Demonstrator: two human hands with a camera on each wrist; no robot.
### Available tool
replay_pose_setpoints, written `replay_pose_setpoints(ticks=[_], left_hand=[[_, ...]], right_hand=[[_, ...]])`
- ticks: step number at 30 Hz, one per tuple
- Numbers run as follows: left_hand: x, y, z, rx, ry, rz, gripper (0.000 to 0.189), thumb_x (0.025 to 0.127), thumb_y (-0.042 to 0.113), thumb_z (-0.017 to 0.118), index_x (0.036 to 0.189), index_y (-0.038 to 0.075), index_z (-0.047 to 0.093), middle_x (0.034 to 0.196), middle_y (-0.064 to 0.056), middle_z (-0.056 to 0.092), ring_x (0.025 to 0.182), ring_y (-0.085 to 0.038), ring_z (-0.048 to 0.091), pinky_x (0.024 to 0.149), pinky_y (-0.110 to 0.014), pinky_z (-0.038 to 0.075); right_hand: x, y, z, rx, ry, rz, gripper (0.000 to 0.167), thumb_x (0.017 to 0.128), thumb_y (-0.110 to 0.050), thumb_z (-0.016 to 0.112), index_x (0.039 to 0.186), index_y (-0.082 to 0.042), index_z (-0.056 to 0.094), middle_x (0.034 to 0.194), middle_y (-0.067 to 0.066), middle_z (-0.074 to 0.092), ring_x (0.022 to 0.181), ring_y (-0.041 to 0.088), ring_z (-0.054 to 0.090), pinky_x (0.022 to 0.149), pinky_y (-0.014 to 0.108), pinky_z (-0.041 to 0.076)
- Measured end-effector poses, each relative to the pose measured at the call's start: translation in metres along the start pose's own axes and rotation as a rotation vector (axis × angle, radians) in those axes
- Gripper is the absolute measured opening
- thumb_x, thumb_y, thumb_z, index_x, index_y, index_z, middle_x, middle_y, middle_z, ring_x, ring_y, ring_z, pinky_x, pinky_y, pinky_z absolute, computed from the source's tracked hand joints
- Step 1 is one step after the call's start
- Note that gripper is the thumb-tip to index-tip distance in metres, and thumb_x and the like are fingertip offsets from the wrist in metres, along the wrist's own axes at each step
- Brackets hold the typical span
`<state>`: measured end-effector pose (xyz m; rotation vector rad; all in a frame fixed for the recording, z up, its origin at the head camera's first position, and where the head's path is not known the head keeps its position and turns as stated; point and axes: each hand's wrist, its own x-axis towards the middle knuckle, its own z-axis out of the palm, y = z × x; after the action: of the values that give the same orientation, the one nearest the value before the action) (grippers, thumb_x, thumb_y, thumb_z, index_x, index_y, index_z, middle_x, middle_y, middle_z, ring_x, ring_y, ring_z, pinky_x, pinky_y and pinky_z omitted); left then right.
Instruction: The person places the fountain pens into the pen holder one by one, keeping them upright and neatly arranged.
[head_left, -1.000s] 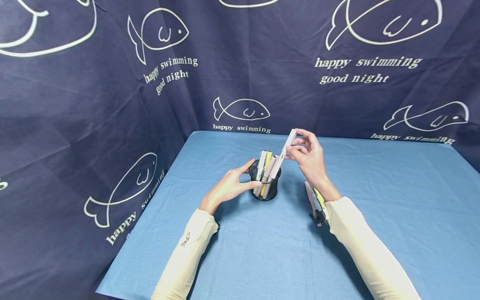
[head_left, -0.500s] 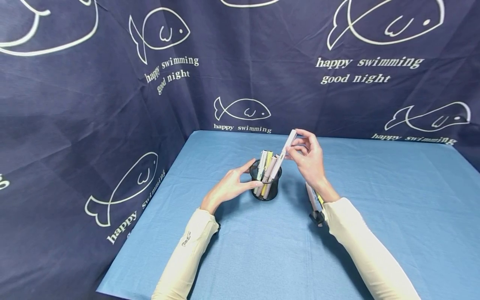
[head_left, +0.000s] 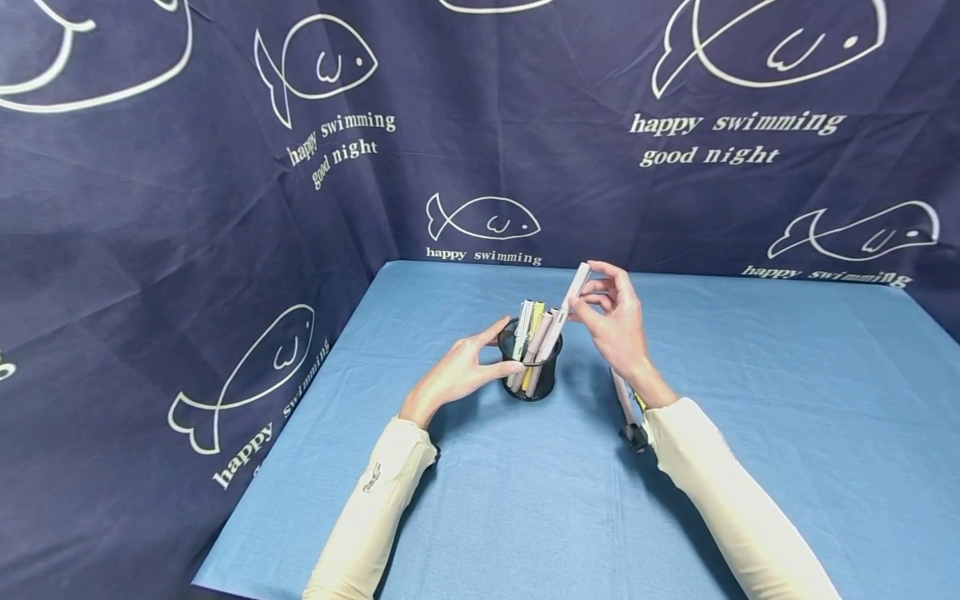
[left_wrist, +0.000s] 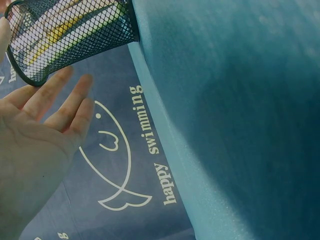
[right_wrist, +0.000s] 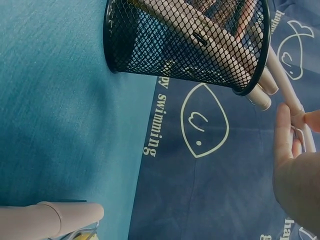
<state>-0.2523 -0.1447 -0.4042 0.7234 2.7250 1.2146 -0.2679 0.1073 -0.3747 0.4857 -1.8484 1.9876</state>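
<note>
A black mesh pen cup (head_left: 547, 385) stands upright with several pens in it, among them a white pen (head_left: 523, 323) and a yellow pen (head_left: 537, 312). My left hand (head_left: 459, 372) holds the cup at its rim between thumb and forefinger. In the left wrist view, the other fingers (left_wrist: 80, 102) spread out below the rim. My right hand (head_left: 619, 327) pinches a pale pen (head_left: 576, 284) near its upper part. That pen leans to the right, its lower end inside the cup. Seen from the right wrist, its clip is between the fingers (right_wrist: 283, 135).
More pens lie on the blue tablecloth (head_left: 525, 517) beneath the right forearm, including a pale pen (head_left: 622, 398) and a yellow one partly hidden by the wrist. A navy curtain (head_left: 465, 125) with fish drawings hangs behind and to the left.
My right hand has moved slightly down and left, and the pale pen has gone a little deeper into the cup. The left hand and cup stay in place.
</note>
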Motion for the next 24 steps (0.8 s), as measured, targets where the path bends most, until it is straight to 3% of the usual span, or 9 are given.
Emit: replay_pose_setpoints(ticks=[13, 19, 24], left_hand=[[-0.001, 0.002, 0.000, -0.005, 0.001, 0.003, 0.087, 0.094, 0.054, 0.073, 0.165, 0.024, 0.032, 0.143, -0.013, 0.061, 0.139, -0.023, 0.049, 0.114, -0.044, 0.037], [0.000, 0.002, 0.000, -0.001, 0.012, 0.003, 0.086, 0.094, 0.053, 0.073, 0.164, 0.023, 0.033, 0.143, -0.013, 0.061, 0.138, -0.024, 0.050, 0.114, -0.044, 0.038], [-0.001, 0.001, 0.001, -0.012, 0.011, -0.004, 0.086, 0.094, 0.054, 0.073, 0.164, 0.024, 0.033, 0.142, -0.012, 0.061, 0.138, -0.023, 0.051, 0.113, -0.044, 0.039]], right_hand=[[-0.003, 0.002, 0.000, -0.051, -0.028, -0.006, 0.055, 0.090, 0.019, 0.064, 0.142, 0.008, 0.050, 0.103, 0.020, 0.055, 0.085, 0.010, 0.066, 0.075, 0.026, 0.059], [-0.006, 0.002, -0.005, -0.094, -0.113, 0.042, 0.047, 0.094, 0.013, 0.065, 0.138, 0.010, 0.052, 0.107, 0.027, 0.057, 0.090, 0.010, 0.065, 0.076, 0.029, 0.060], [-0.008, 0.002, -0.010, -0.090, -0.139, 0.071, 0.045, 0.096, 0.012, 0.064, 0.138, 0.011, 0.051, 0.108, 0.025, 0.056, 0.093, 0.018, 0.066, 0.078, 0.034, 0.061]])
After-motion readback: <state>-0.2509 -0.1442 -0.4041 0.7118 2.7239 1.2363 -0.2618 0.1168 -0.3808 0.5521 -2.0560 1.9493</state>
